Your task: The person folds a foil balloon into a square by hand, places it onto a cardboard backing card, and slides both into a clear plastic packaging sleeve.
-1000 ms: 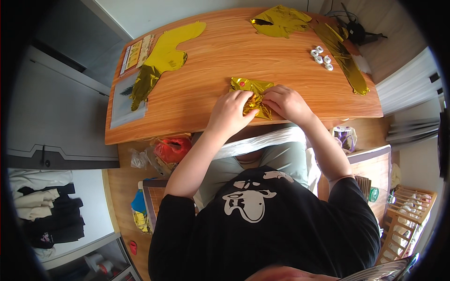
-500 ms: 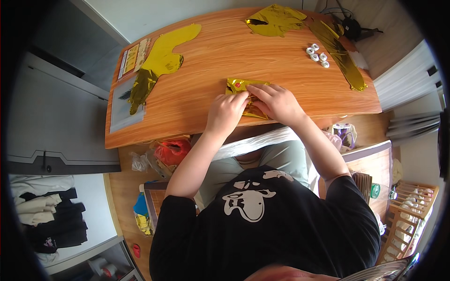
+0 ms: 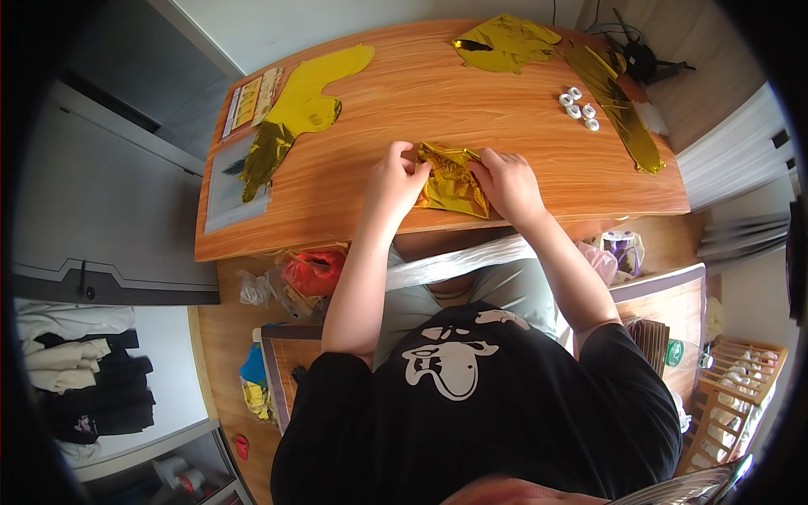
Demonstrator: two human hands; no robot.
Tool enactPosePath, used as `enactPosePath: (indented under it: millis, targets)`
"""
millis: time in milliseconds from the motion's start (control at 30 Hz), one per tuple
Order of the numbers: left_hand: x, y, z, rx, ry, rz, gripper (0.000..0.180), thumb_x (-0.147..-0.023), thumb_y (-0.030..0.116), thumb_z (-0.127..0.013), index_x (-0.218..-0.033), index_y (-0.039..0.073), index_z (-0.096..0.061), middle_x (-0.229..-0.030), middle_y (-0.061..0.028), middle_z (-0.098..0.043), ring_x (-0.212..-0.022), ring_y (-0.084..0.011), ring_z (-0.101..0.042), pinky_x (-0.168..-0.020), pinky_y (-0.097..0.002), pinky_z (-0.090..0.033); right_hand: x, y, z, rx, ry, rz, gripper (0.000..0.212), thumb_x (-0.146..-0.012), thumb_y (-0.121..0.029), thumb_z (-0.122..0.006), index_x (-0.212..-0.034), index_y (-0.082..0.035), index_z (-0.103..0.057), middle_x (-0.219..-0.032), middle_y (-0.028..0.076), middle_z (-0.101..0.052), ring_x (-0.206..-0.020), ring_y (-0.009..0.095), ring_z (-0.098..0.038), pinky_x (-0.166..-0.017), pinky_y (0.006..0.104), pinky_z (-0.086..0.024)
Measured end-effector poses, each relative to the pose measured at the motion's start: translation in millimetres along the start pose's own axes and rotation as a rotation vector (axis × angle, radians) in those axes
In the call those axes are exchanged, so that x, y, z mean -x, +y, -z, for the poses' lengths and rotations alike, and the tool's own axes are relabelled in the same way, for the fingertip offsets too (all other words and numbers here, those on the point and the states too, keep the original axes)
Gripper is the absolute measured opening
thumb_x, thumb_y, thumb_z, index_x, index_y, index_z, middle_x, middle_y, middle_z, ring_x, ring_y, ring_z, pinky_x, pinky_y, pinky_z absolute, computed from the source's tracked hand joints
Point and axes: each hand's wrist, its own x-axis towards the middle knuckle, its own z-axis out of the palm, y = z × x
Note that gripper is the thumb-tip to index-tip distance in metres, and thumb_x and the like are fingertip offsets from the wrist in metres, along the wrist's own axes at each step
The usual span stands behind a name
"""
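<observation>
A crinkled piece of folded gold foil (image 3: 454,183) lies at the near edge of the wooden table, in front of my body. My left hand (image 3: 397,178) pinches its left upper edge between thumb and fingers. On the opposite side, my right hand (image 3: 508,183) grips the foil's right upper corner, fingers closed. Between the two hands the shiny, creased face of the foil shows. Parts under my fingers are hidden.
Flat gold foil balloons lie at the table's (image 3: 396,101) left (image 3: 313,111), far side (image 3: 507,44) and right (image 3: 619,109). Several small white rolls (image 3: 579,109) sit at the right. A clear plastic sheet (image 3: 231,198) lies at the left edge. Bags, one red (image 3: 313,271), stand below.
My hands have moved apart from the middle of the foil to its two sides. The foil's creased surface now shows between them, and the red spot on it is mostly out of sight.
</observation>
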Motion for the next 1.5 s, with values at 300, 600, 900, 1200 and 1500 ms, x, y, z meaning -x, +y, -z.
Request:
enactPosePath:
  millis: [300, 600, 900, 1200, 1500]
  targets:
    - [-20.7, -4.0, -13.9, 0.19, 0.041, 0.029, 0.051, -0.086, 0.012, -0.081, -0.13, 0.0, -0.058, -0.098, -0.0154, -0.077, -0.087, -0.019, -0.074, -0.075, -0.0317, -0.058, -2.8, 3.5, 1.1, -0.085, -0.017, -0.078, 0.024, -0.097, -0.02, -0.068, -0.084, -0.005, -0.056, -0.071, 0.018, -0.064, -0.073, 0.041, -0.062, -0.07, 0.0482, -0.049]
    - [-9.4, 6.5, -24.8, 0.115, 0.117, -0.223, 0.039, -0.086, 0.008, -0.075, -0.122, 0.009, -0.06, -0.096, -0.0109, -0.078, -0.084, -0.0264, -0.075, -0.073, -0.0372, -0.059, -7.0, 3.4, 5.4, -0.215, -0.081, -0.259, 0.025, -0.099, -0.022, -0.068, -0.088, -0.002, -0.057, -0.075, 0.023, -0.064, -0.071, 0.044, -0.061, -0.063, 0.047, -0.049]
    - [2.7, 8.0, -11.5, -0.17, 0.032, -0.391, 0.038, -0.094, 0.01, -0.061, -0.13, 0.009, -0.05, -0.103, -0.0129, -0.076, -0.099, -0.0327, -0.071, -0.08, -0.0466, -0.058, -3.1, -2.8, 19.7, -0.259, -0.176, -0.227, 0.019, -0.096, -0.021, -0.071, -0.096, -0.003, -0.067, -0.078, 0.02, -0.067, -0.071, 0.039, -0.065, -0.064, 0.0432, -0.052]
    - [17.9, 1.0, 3.8, -0.063, 0.05, -0.186, 0.054, -0.086, 0.009, -0.076, -0.132, 0.005, -0.048, -0.097, -0.0125, -0.074, -0.08, -0.0252, -0.072, -0.072, -0.0395, -0.057, 12.6, -8.2, 11.4, -0.018, -0.145, 0.188, 0.024, -0.082, -0.023, -0.08, -0.105, -0.015, -0.078, -0.107, 0.002, -0.076, -0.099, 0.023, -0.07, -0.087, 0.0387, -0.053]
    - [23.2, -0.3, 28.7, -0.041, -0.187, -0.011, 0.042, -0.089, 0.008, -0.074, -0.126, 0.005, -0.055, -0.09, -0.0102, -0.073, -0.077, -0.0199, -0.07, -0.074, -0.0349, -0.056, 10.4, -6.7, 9.3, -0.029, -0.15, 0.187, 0.024, -0.083, -0.018, -0.078, -0.106, -0.013, -0.078, -0.108, 0.002, -0.076, -0.098, 0.024, -0.07, -0.087, 0.0388, -0.053]
